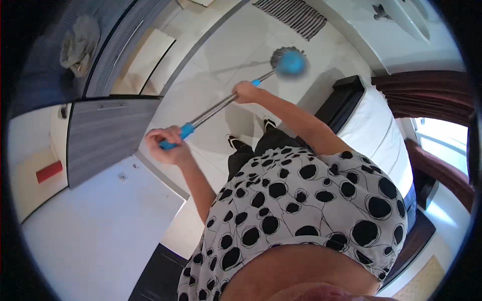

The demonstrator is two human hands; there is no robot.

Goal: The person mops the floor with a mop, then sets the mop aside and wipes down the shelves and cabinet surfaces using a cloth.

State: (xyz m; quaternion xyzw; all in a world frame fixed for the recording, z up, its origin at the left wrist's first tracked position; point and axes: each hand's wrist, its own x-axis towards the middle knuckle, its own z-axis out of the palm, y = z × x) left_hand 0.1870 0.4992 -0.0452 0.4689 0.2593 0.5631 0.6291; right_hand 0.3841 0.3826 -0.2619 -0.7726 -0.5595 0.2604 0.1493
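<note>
Room with pale tiled floor (246,42), its left edge bounded by a dark grey strip. Far left: red item (49,172) on a light surface; above it, a crumpled cloth (80,47) beside grey cabinet doors (108,133). Left hand (168,145): fingers curled around the blue grip (187,131) at the near end of a mop (213,111). Slippers (234,142) on the person's feet, below the pole. Right hand (246,92): fingers wrapped around the metal pole, farther along. Mop runs slantwise from the floor's left side toward its far right corner. Mop head (291,63), blue with grey strands, blurred, is over the floor near that corner; striped mat (292,18) just beyond, at the far edge. Right: bed (374,133) with white cover; dark red curtain (422,95) by a bright window (442,138).
</note>
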